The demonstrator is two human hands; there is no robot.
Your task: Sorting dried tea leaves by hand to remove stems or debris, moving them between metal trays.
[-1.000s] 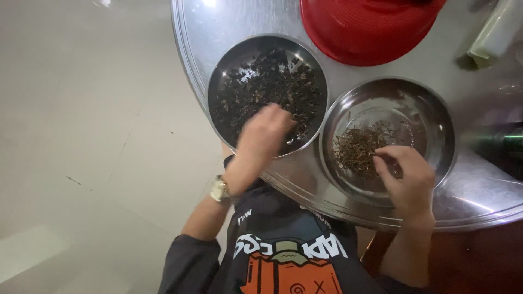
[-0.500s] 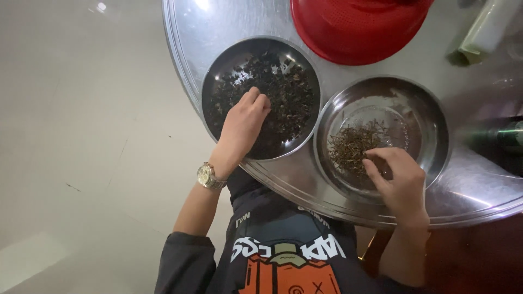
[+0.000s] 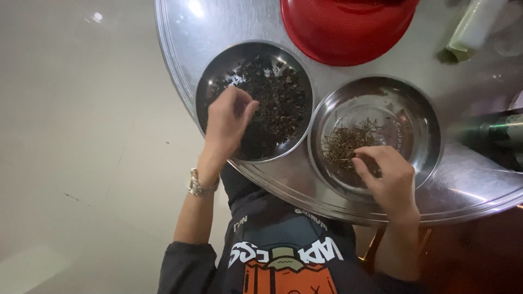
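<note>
Two steel bowls sit side by side on a large round metal tray (image 3: 180, 65). The left bowl (image 3: 215, 71) holds a heap of dark dried leaves (image 3: 278, 98). My left hand (image 3: 226, 122), with a metal watch on the wrist, reaches into its near left side, fingers bunched in the leaves and thumb sticking out. The right bowl (image 3: 419, 125) holds a small pile of thin brown stems (image 3: 340, 144). My right hand (image 3: 387, 174) lies over this bowl's near rim, fingers curled down with the tips at the stems. What they grip is hidden.
A red plastic colander (image 3: 343, 27) stands at the tray's far side. A pale green bag-like object (image 3: 471, 30) lies at the upper right, and a dark bottle (image 3: 501, 130) lies at the right edge. Pale tiled floor (image 3: 81, 136) shows on the left.
My left hand has stayed in the leaf bowl, shifting toward its near left side with the fingers bunching. My right hand has stayed at the stem bowl's near rim.
</note>
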